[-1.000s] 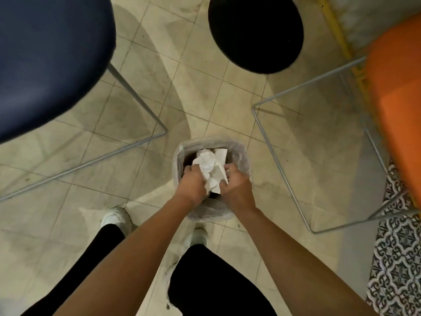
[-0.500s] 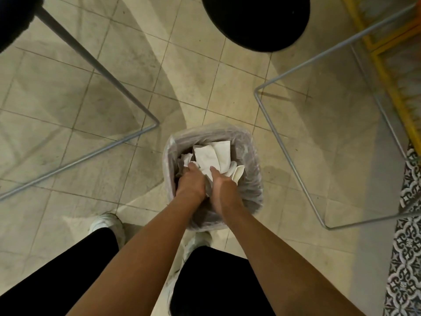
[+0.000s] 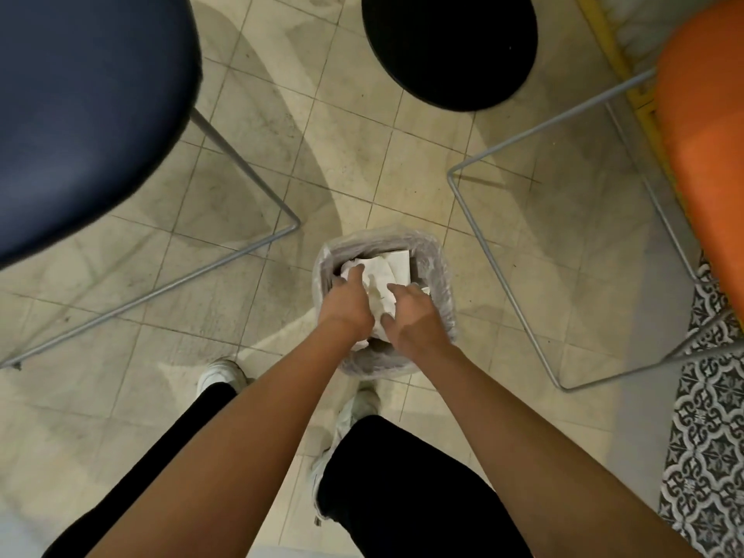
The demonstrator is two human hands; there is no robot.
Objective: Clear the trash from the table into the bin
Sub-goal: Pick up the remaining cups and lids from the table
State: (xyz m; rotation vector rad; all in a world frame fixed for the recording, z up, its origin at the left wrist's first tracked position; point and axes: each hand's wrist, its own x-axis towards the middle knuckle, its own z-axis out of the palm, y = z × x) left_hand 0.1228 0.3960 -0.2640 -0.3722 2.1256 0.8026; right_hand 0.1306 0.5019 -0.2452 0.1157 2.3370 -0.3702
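Pressing white paper trash [image 3: 382,277] into the bin [image 3: 441,275], both hands' fingers [image 3: 396,289] spread loose.

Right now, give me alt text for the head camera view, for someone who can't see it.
Both hands, left hand and right hand, press crumpled white paper into a small plastic-lined bin on a tiled floor. A navy stool, a black stool and an orange stool surround it.

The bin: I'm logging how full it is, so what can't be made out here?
Head view:
- Bin depth and contents below the paper: covered by paper and both hands.
- Whether the left hand or right hand grips the paper: fingertips hidden.
- The table: out of frame.
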